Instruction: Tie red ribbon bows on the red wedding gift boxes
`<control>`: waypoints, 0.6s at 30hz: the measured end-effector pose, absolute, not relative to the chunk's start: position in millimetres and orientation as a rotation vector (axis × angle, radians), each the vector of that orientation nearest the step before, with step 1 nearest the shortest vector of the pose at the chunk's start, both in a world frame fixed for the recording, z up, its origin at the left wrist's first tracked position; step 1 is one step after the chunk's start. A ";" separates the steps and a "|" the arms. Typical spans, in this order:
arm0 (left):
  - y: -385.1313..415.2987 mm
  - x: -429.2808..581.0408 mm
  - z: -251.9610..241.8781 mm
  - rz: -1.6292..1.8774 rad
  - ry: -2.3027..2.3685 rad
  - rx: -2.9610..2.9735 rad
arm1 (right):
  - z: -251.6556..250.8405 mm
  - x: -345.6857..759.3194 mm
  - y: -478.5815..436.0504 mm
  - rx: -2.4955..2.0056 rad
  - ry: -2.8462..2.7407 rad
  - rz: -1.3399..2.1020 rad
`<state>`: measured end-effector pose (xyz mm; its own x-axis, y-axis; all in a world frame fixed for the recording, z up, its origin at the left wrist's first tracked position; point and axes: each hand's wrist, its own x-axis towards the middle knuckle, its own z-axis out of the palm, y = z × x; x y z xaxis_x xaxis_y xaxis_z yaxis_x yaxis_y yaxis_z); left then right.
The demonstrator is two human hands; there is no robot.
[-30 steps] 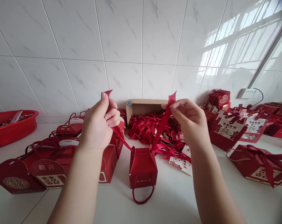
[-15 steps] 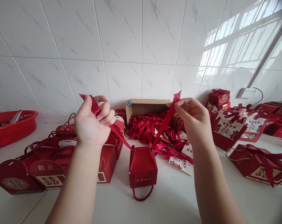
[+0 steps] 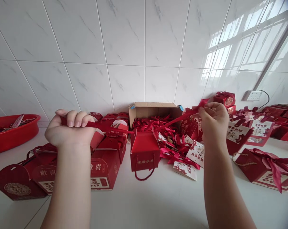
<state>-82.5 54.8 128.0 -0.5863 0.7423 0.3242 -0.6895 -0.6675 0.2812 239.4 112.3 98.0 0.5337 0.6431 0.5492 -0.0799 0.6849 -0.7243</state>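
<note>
A small red gift box [image 3: 144,152] with a cord handle stands on the white surface at the centre. A red ribbon [image 3: 115,128] runs through its top and stretches out to both sides. My left hand [image 3: 69,130] is a fist closed on the ribbon's left end, out to the left of the box. My right hand [image 3: 211,122] pinches the ribbon's right end, up and to the right of the box. The ribbon is pulled taut, nearly level.
An open cardboard box [image 3: 155,109] of red ribbons lies against the tiled wall behind. Several red gift boxes [image 3: 103,165] crowd the left, with more finished boxes with bows [image 3: 265,168] on the right. A red basin [image 3: 12,132] sits far left. Printed cards [image 3: 185,168] lie beside the centre box.
Both hands moved outward and down, pulling the ribbon ends from a raised V to a nearly level line. The small box shifted slightly away from me.
</note>
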 end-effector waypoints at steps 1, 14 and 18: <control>54.6 -85.5 128.1 2.270 0.145 0.484 | 98.2 242.0 113.6 -0.694 -0.874 0.494; 51.6 -92.0 131.2 2.279 0.067 0.344 | 92.1 248.8 128.0 -0.554 -0.512 0.980; 39.5 -87.1 139.3 2.283 0.133 0.388 | 93.5 250.3 126.7 -0.540 -0.497 0.979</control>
